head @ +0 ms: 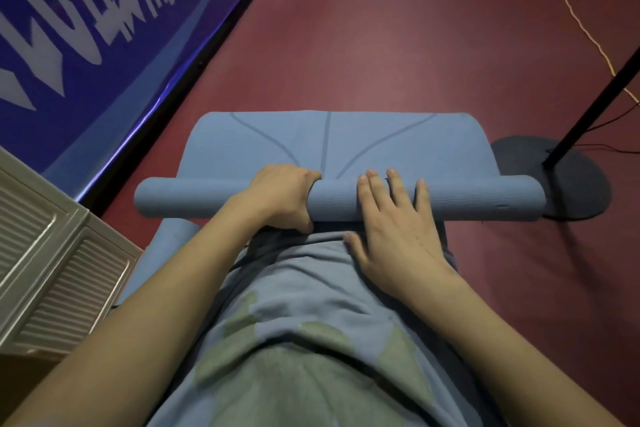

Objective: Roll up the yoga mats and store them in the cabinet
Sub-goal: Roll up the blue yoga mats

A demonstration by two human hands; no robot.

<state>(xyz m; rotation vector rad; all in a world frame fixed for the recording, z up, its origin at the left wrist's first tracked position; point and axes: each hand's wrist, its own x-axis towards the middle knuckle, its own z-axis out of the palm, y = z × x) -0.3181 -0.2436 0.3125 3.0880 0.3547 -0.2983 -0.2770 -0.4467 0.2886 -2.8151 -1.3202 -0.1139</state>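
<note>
A light blue yoga mat (332,139) lies on the red floor, most of it wound into a thick roll (485,199) lying crosswise in front of me. A short flat stretch with dark guide lines remains beyond the roll. My left hand (280,196) grips the roll just left of its middle, fingers curled over the top and thumb underneath. My right hand (394,218) lies flat on the roll, fingers straight and spread. A second rolled blue mat (173,236) pokes out under my left forearm.
A cream cabinet with louvred doors (45,253) stands at the near left. A blue banner with white lettering (104,28) runs along the left. A black stand with a round base (571,177) sits right of the roll's end, beside a yellow cord (568,7).
</note>
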